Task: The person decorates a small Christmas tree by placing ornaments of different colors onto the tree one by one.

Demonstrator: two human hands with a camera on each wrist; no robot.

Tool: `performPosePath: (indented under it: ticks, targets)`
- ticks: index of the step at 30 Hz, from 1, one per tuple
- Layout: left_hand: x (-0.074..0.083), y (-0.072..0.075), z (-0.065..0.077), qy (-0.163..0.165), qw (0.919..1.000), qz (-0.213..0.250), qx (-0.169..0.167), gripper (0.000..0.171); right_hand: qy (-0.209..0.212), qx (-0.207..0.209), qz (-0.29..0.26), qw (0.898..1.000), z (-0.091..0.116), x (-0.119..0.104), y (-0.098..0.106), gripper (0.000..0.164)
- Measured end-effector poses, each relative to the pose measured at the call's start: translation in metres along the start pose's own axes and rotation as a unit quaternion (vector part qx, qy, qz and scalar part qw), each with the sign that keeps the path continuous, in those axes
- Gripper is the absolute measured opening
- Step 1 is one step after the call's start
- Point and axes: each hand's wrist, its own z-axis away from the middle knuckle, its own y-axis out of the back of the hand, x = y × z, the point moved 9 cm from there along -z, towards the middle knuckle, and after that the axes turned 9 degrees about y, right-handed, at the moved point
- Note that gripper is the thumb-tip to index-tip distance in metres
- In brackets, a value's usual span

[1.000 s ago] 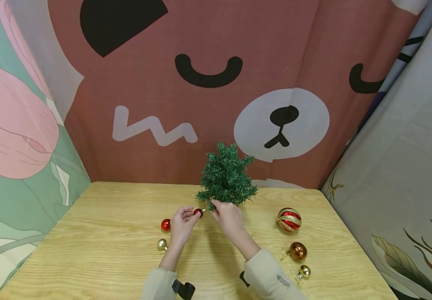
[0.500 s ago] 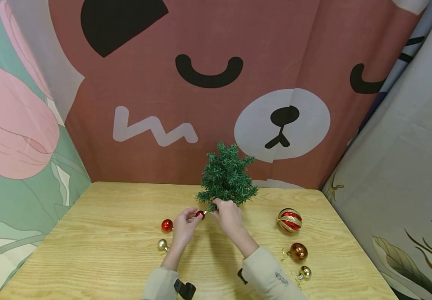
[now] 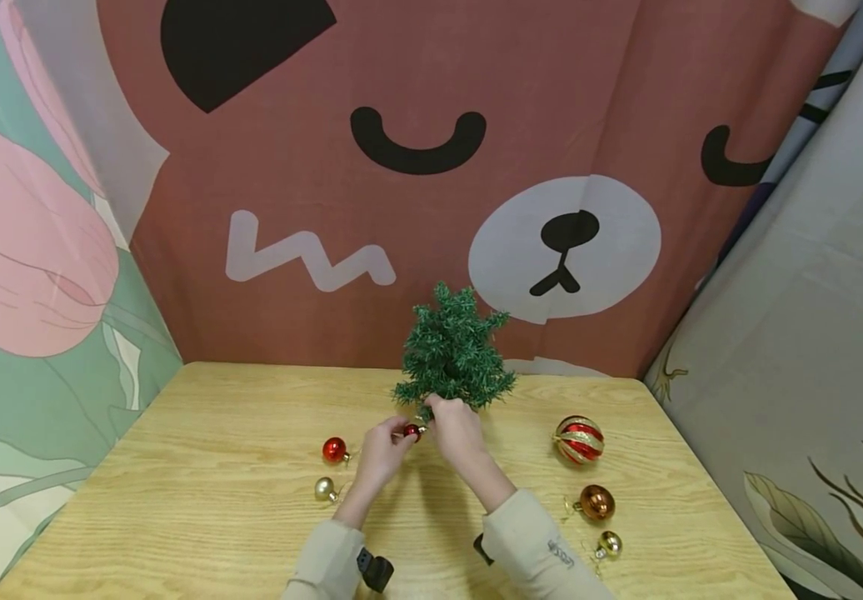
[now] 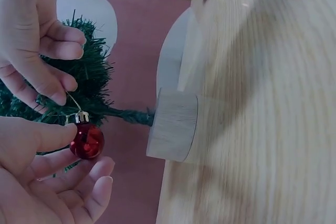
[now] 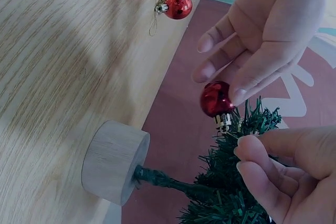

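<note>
My left hand (image 3: 382, 454) pinches a small shiny red Christmas ball (image 4: 89, 142) between thumb and fingers, low in front of a small artificial Christmas tree (image 3: 452, 346). From the ball's gold cap a thin gold string (image 4: 74, 100) runs up to my right hand (image 3: 461, 433), whose thumb and forefinger pinch it. In the right wrist view, the right fingertips are close to the cap and beside the green needles. The tree stands upright on a round wooden base (image 5: 113, 163), which my hands hide in the head view.
Left on the wooden table (image 3: 214, 433) lie another red ball (image 3: 334, 450) and a pale gold ball (image 3: 324, 489). To the right are a large red-and-gold striped ball (image 3: 579, 440), a copper ball (image 3: 596, 502) and a small gold ball (image 3: 610, 544). A printed curtain (image 3: 311, 333) hangs behind.
My left hand has moved right with the red ball, bringing it closer to the right hand. The right hand has barely moved, and the tree stays in place.
</note>
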Motion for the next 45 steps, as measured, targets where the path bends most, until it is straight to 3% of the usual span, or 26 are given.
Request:
performPosePath:
  ticks: [9,26,39,45]
  targets:
    - [-0.007,-0.011,0.002,0.019,0.9985,-0.044,-0.026,0.026,0.020,0.018,-0.001,1.000,0.001,-0.003,0.003,0.023]
    - [-0.017,-0.018,0.006,0.044,0.9952,-0.074,-0.047,0.022,0.023,-0.002,-0.005,1.000,0.001,-0.003,0.000,0.016]
    - [-0.020,-0.017,0.005,0.068,0.9925,-0.086,-0.053,0.030,0.045,0.035,-0.001,0.998,0.004,-0.006,0.006,0.017]
    - [-0.021,-0.016,0.005,0.067,0.9924,-0.087,-0.056,0.026,0.073,0.077,0.011,0.994,0.008,-0.010,0.015,0.014]
